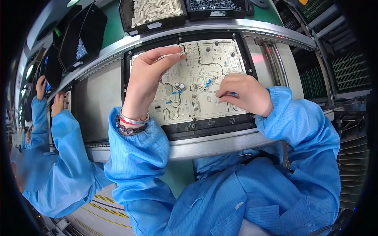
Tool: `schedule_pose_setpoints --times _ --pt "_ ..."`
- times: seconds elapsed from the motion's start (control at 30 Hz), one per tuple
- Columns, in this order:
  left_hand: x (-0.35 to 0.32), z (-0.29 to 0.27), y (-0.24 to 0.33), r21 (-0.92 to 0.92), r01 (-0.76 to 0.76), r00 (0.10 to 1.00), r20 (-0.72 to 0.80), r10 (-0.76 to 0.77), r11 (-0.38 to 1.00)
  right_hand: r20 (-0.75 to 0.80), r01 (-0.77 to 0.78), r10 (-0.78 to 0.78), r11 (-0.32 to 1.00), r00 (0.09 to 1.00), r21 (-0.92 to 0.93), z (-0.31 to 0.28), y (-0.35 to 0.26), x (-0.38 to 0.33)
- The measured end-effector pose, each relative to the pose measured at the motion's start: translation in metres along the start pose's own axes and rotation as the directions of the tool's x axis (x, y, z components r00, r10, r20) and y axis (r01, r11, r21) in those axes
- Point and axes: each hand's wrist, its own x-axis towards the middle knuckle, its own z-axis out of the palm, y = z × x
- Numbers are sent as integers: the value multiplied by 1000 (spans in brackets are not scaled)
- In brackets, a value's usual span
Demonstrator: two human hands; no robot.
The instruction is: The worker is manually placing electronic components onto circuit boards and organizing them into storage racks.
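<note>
A pale circuit board [204, 69] lies in a black carrier frame [212, 125] on the conveyor in front of me. My left hand [147, 74] is raised over the board's left side and pinches a small white part [170, 56] between thumb and forefinger near the upper edge. Bracelets circle that wrist. My right hand [245, 93] rests on the board's right half, fingers curled around a small blue component [233, 94] pressed to the surface. Small blue and black parts stand mounted on the board.
Black bins sit behind the conveyor: one with white parts [153, 11], one with dark blue parts [214, 4], and more at the left [80, 35]. A co-worker in a blue sleeve [51, 157] works at my left. Green racks [350, 70] stand at the right.
</note>
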Motion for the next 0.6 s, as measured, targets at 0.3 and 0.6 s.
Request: schedule_pose_setpoints --times 0.3,0.6 --pt "-2 3 -2 -2 -16 1000 12 16 1000 -9 27 -26 998 1000 55 1 7 -1" --pt "-1 4 -4 53 -6 999 45 4 999 -16 64 -64 998 998 10 5 9 1"
